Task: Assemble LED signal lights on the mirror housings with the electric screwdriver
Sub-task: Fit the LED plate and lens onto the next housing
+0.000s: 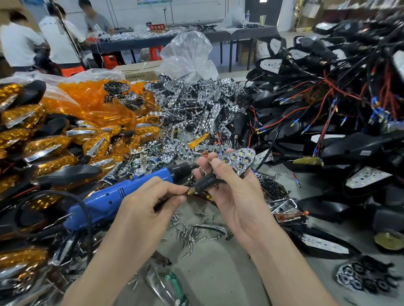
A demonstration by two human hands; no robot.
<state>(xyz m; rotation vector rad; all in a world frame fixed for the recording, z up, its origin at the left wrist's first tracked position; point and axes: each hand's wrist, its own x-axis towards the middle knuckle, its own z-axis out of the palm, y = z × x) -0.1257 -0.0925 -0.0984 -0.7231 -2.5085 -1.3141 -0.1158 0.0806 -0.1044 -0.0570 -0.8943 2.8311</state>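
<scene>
Grey table [215, 269] under loose screws [187, 235], amber lenses [91, 104], chrome reflectors [196, 98].

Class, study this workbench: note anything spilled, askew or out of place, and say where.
Loose screws lie spilled on the bare table, below the LED signal light that the left hand and right hand grip; nothing contains them.

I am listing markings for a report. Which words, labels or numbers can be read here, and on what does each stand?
"不合格区": red sign on the far table.
Print on the cardboard box: too blurred to read.
The label on a black housing: too small to read.
Wall poster at the top edge: cut off, unreadable.
</scene>
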